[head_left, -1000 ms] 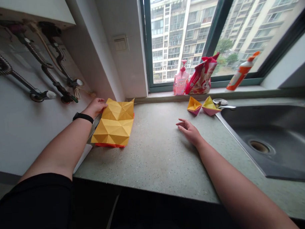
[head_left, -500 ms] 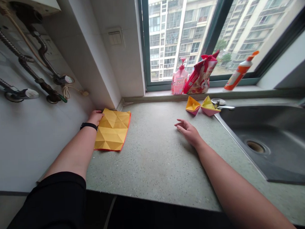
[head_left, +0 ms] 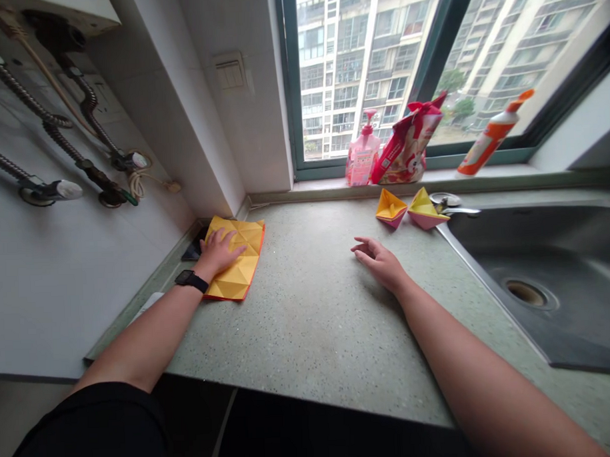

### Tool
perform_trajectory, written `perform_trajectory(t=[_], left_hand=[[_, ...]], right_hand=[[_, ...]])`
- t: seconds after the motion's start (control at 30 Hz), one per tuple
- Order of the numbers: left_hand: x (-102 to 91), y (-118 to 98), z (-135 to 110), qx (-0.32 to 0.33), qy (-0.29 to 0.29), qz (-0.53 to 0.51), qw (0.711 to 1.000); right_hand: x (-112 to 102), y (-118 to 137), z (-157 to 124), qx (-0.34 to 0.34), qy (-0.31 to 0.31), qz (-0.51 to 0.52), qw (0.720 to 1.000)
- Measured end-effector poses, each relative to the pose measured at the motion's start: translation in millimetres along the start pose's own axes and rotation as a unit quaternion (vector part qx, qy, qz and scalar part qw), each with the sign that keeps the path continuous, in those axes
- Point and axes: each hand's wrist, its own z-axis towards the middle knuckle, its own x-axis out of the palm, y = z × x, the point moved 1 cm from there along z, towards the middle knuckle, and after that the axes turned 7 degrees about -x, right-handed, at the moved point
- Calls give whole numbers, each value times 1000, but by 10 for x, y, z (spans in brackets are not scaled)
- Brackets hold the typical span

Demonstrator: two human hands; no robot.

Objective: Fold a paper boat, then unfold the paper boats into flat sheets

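My left hand [head_left: 220, 251], with a dark watch on the wrist, lies spread over a creased stack of yellow origami paper [head_left: 237, 281] with a red-orange edge, at the left of the counter. A dark flat object [head_left: 194, 248] shows partly behind that hand. Over the middle of the counter, my right hand [head_left: 379, 262] rests with loosely curved fingers and nothing in it. Beyond it stand two folded paper boats, one orange and purple [head_left: 391, 209], the other yellow and pink [head_left: 426, 209].
A steel sink [head_left: 514, 341] takes up the right side, its tap [head_left: 462, 211] near the boats. On the windowsill stand a pink pump bottle [head_left: 363, 161], a red bag [head_left: 407, 151] and an orange-white bottle [head_left: 494, 138]. Pipes [head_left: 56, 140] run along the left wall.
My left hand has moved right, from the paper's far left edge onto its top, fingers now spread. A dark object beside the paper has come into view. My right hand stays about the same.
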Motion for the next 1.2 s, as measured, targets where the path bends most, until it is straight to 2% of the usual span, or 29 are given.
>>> perform_trajectory(t=[0.07, 0.13, 0.23, 0.37, 0.53, 0.7, 0.83, 1.03, 1.2], left_hand=[[107, -23, -146, 4, 73, 62, 995], [170, -21, -225, 0, 98, 89, 991], [187, -11, -246, 1, 86, 99, 991], [102, -33, -248, 13, 64, 104, 992], [2, -169, -442, 54, 52, 79, 994], [135, -388, -723, 72, 94, 93, 989], [219, -508, -789, 63, 59, 102, 991], [182, -539, -797, 77, 35, 102, 991], [103, -600, -834, 155, 29, 116, 981]], right_hand=[[1, 10, -6, -1, 0, -8, 1000], [-3, 23, -16, -1, -1, -16, 1000], [-10, 42, -28, 0, 1, -19, 1000], [-9, 43, -20, 4, 2, -19, 1000], [-2, 37, -2, 5, 5, -23, 1000], [-2, 41, -1, 1, 8, -29, 1000], [-2, 37, -11, -11, 10, -36, 999], [0, 47, -12, -16, 16, -57, 998], [7, 66, -13, -15, 16, -62, 998]])
